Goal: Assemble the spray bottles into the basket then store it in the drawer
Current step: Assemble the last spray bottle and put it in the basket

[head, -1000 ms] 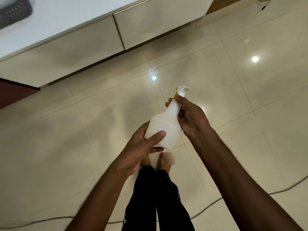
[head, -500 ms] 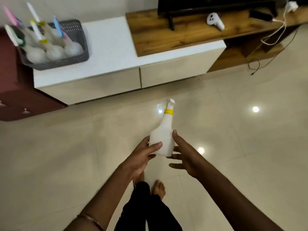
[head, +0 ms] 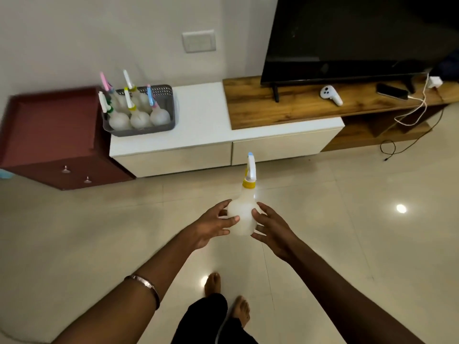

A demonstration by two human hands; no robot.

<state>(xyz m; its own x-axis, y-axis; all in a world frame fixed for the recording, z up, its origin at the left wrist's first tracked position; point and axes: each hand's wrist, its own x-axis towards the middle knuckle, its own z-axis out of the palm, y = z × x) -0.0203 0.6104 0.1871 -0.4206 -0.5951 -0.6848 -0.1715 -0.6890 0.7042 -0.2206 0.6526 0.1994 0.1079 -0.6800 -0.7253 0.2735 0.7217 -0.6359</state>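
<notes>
spray bottle (head: 242,217) upright | between left hand (head: 211,225) and right hand (head: 273,229) grip

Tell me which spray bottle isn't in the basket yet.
The yellow-collared spray bottle, held upright between the left hand and right hand over the floor. All other bottles stand in the grey basket on the white cabinet.

A home living room: a television (head: 347,36) on a low wooden media unit (head: 285,105), glossy tiled floor (head: 360,232).
</notes>
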